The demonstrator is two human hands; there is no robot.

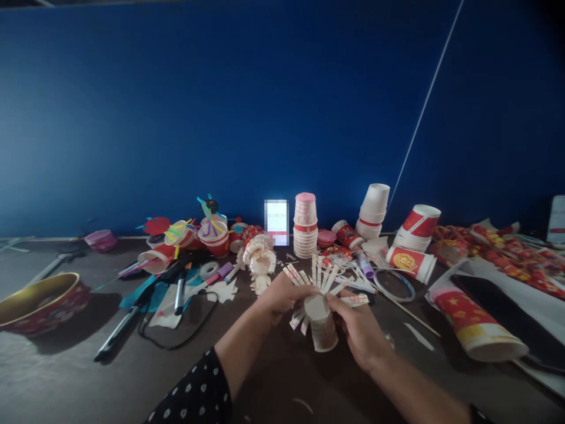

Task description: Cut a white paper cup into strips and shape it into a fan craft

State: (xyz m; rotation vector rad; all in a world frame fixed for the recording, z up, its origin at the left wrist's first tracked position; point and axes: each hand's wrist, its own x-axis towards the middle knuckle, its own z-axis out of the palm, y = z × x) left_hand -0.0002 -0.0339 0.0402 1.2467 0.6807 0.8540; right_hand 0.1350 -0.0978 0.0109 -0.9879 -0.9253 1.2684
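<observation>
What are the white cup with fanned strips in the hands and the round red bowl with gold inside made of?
The held white cup looks like matte paper: its wall is cut into thin, splayed strips. The round red bowl could be metal or plastic: its gold inside shines softly, which fits both.

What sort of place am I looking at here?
Probably a craft table, judging by the held paper cup with splayed strips, the stack of cups behind it, and the loose paper scraps.

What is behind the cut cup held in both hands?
Beyond the cut cup, a tall cup stack stands on the table. Whatever lies directly behind the cup is covered.
</observation>
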